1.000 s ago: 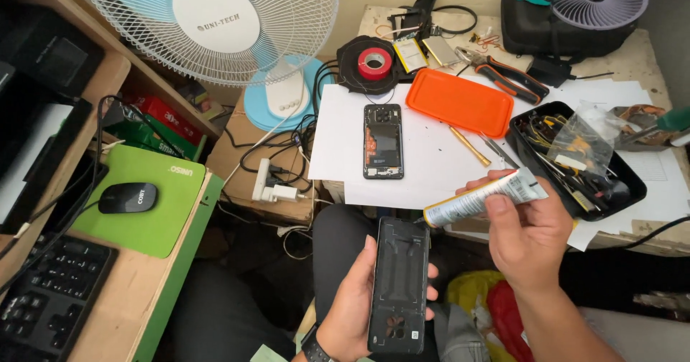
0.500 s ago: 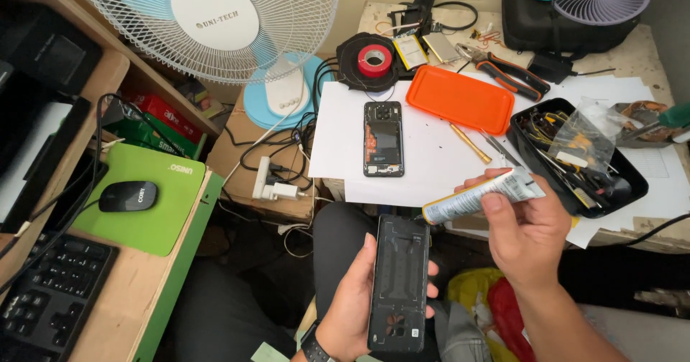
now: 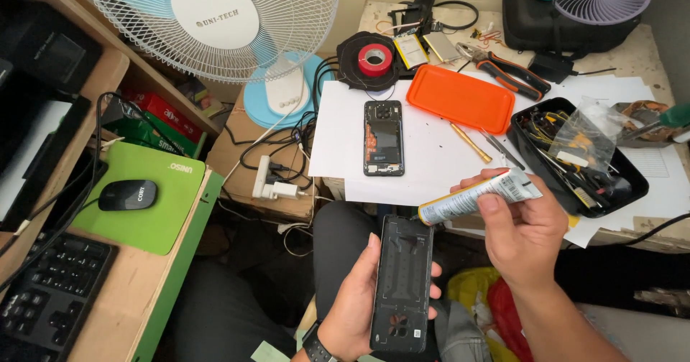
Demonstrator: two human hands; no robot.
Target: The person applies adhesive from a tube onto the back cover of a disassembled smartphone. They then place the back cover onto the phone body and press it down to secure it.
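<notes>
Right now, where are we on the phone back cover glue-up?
Done: the opened phone lies on the white paper. In hand: left hand holds the back cover, right hand points the glue tube at its top edge. Left: no glue bead visible; cover still off.

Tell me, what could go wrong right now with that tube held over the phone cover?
The tube nozzle sits right at the top edge of the phone back cover; too hard a squeeze by the right hand could smear its contents. The left hand holds the cover over the lap, so it might slip.
</notes>
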